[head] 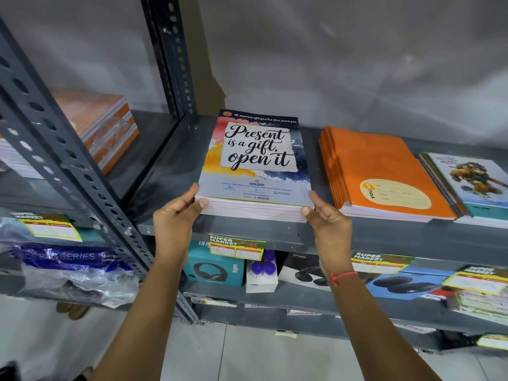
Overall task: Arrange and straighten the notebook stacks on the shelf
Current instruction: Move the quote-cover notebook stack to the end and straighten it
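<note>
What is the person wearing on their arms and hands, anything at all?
Very little. Both forearms are bare, with no sleeves in view, and neither hand has gloves or rings that I can see. The only item is a thin red thread bracelet, knotted, around the wrist of the right hand. The left hand wears nothing.

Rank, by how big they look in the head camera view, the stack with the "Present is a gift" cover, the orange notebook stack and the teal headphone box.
1 and 2. The "Present is a gift" notebook stack and the orange notebook stack look about alike, so no ranking between them.
3. The teal headphone box, smallest, partly hidden and on a lower shelf.
</note>
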Demonstrator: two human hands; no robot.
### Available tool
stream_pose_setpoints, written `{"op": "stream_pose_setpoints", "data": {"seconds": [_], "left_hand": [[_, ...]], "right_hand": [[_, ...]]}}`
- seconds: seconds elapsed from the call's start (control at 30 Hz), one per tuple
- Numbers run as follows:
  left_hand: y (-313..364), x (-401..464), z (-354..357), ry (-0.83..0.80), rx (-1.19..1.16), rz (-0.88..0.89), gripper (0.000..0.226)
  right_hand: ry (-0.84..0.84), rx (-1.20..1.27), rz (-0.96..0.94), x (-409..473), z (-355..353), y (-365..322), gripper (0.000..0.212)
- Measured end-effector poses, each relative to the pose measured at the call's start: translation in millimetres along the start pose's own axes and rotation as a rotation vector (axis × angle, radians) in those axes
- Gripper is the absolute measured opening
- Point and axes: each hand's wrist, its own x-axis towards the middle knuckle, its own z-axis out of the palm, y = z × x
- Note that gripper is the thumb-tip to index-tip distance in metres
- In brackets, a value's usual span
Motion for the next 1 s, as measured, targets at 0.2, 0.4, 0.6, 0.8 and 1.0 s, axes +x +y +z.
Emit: {"op": "stream_pose_setpoints", "data": {"seconds": [0.2,0.4,0.6,0.8,1.0], "left_hand": [[2,-3,1,0.016,0.005,0.013,0.036],[4,0,1,0.030,-0.053,0.019,0.033],[17,-8,5,0.035,-0.040,-0.035,0.036],[43,-62,68,0.409,0.065,0.170,0.038],[34,-107,195,-0.223,0.172,0.252,0.039]], "right_hand": [[0.020,-0.012,0.002,0,1,-2,0.042],[0.045,-0.007,-0.025,-3,2,-1,0.038],[0.001,-0.038,0.009,-7,1,-9,0.039],[0.135,0.052,-0.093,-21,-47,-31,0.019],[0.553,-0.047,-0.290,17,-155,-38,0.031]]}}
